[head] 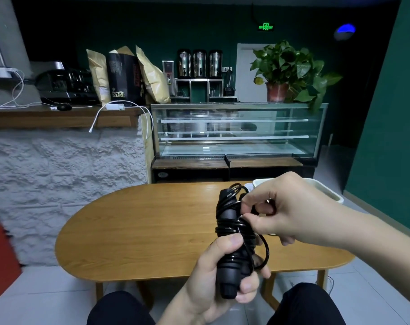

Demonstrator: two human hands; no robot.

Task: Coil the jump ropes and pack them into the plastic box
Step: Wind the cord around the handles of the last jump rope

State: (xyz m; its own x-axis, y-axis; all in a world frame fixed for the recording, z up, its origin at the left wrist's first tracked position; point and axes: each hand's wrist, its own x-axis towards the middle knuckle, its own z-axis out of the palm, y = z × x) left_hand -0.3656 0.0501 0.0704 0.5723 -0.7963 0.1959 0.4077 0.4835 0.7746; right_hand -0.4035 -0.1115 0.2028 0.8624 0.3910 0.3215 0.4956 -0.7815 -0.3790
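Oval wooden table (133,231) in the near middle ground, standing on a pale tiled floor. Behind it, far centre, a glass display case (234,130); on its top at the right, a potted plant (290,71). To the far left, a counter (58,116) with paper bags (126,76) and a white charger cable (122,113) hanging over its edge. At the far right end of the table, a white plastic box (328,191), largely hidden behind the right hand. The black jump rope (232,231) is held upright above the near edge of the table, between the two hands, its cord wound in coils around the paired handles. The left hand (213,285) grips the lower part of the handles, thumb pressed on the coils. The right hand (286,212), above and to the right, pinches a loop of the cord beside the upper coils. One loose loop hangs just right of the left hand.
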